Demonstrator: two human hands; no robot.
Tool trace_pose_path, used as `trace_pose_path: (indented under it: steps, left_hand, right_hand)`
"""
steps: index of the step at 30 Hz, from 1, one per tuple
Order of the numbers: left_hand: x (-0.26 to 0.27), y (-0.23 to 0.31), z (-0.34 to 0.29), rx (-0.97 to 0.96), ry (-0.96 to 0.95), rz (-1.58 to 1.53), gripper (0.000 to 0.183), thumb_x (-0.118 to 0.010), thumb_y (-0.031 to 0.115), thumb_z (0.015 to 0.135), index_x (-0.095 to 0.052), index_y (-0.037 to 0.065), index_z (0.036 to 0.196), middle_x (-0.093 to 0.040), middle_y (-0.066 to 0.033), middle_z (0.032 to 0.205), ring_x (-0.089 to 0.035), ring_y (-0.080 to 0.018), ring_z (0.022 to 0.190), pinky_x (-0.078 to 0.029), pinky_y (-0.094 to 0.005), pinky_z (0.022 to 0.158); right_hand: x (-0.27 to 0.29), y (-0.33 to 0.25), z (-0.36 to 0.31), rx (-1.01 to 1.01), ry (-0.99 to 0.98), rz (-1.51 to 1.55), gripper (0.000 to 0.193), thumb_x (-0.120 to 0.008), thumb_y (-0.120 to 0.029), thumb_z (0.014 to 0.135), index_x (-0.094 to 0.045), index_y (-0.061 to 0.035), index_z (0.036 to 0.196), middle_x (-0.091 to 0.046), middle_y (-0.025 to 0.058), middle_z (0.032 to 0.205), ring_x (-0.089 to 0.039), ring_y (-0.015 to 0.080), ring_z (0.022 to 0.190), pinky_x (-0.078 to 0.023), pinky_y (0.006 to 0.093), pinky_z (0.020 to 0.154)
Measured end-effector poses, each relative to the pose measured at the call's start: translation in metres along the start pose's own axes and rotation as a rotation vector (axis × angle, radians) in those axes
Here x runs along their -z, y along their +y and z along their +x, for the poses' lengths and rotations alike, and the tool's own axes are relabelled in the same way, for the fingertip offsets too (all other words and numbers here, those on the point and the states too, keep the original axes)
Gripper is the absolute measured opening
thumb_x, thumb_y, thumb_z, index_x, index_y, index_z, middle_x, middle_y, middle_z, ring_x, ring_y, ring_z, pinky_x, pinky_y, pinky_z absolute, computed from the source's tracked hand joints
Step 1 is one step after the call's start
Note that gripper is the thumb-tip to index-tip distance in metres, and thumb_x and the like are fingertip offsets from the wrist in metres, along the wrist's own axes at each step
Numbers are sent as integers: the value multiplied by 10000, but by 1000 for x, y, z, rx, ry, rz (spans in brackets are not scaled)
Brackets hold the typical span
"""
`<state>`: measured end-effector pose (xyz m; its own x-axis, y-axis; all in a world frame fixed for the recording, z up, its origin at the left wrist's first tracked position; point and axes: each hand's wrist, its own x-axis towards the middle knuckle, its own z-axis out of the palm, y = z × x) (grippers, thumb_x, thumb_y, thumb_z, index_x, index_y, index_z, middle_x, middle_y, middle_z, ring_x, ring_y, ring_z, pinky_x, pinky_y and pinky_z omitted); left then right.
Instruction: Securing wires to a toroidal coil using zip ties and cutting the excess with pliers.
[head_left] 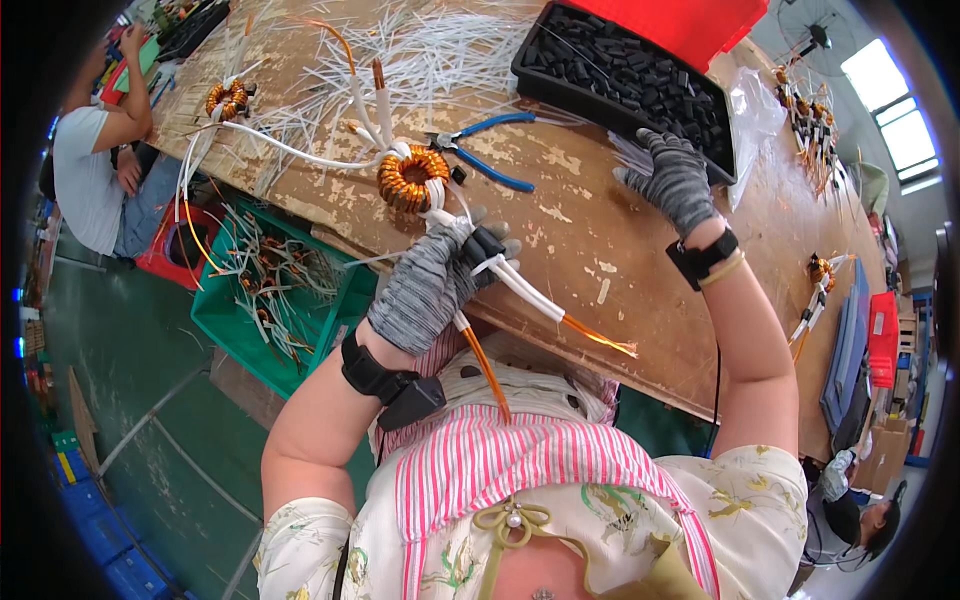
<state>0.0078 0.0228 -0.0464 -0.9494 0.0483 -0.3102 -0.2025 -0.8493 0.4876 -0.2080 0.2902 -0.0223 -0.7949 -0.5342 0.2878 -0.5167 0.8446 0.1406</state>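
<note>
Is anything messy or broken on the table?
Yes. Thin white strips lie in an untidy scatter beyond the blue-handled pliers, pointing every way. The brown tabletop looks worn too, with its surface gone in pale patches. The copper-coloured coil near the left hand shows no obvious damage.

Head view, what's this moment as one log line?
left hand: holding white leads of copper coil | right hand: at black bin | blue-handled pliers: on table

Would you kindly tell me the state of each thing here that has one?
Left hand: closed around white-sleeved leads.
Right hand: at the black tray edge, grip unclear.
Copper-wound ring: leads attached.
Blue-handled pliers: handles spread, lying on the table.
Black tray: filled with black pieces.
Green crate: holding wired parts.
White strips: loose, scattered.
</note>
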Motion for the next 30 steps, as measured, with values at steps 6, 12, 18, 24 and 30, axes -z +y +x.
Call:
trace_pose_path:
  steps: [6, 12, 18, 24, 30]
  left_hand:
    - [10, 25, 11, -73, 12, 143, 366, -480, 257, 946, -494, -32, 1170, -598, -178, 1023, -607, -319, 963, -526, -459, 857]
    - [34, 70, 59, -78, 86, 315, 298, -499, 226, 934, -551, -12, 1105, -645, -123, 900, -648, -246, 844, -559, -378, 783]
    - [16, 48, 31, -101, 5, 277, 325, -487, 337, 943, -575, 50, 1066, -651, -88, 917, -655, -204, 844, -562, -320, 727]
    - [4, 23, 13, 3, -4, 539, 251, -533, 254, 929, -582, 43, 1055, -653, -82, 911, -663, -172, 791, -559, -268, 691]
    - [9, 14, 21, -33, 20, 524, 162, -546, 191, 919, -568, 44, 983, -643, -77, 809, -653, -153, 638, -542, -224, 504]
  right_hand:
    - [36, -54, 9, 225, 228, 482, 475, -675, -337, 772, -565, -65, 1147, -596, 160, 1059, -544, 320, 998, -430, 425, 874]
    - [-1, -117, 50, 422, 43, 251, 812, -717, -474, 690, -424, -41, 1311, -459, 216, 1296, -420, 365, 1219, -326, 407, 1033]
    - [14, -151, 68, 295, -478, 256, 1029, -694, -634, 626, -329, -32, 1376, -366, 247, 1372, -351, 387, 1277, -289, 430, 1060]
    - [25, -173, 63, 248, -492, 197, 920, -710, -452, 653, -341, 15, 1355, -544, 240, 1199, -541, 329, 1115, -412, 386, 958]
    - [28, -160, 66, 250, -408, 120, 484, -660, -295, 667, -574, 21, 1023, -612, 228, 957, -590, 360, 918, -456, 420, 829]
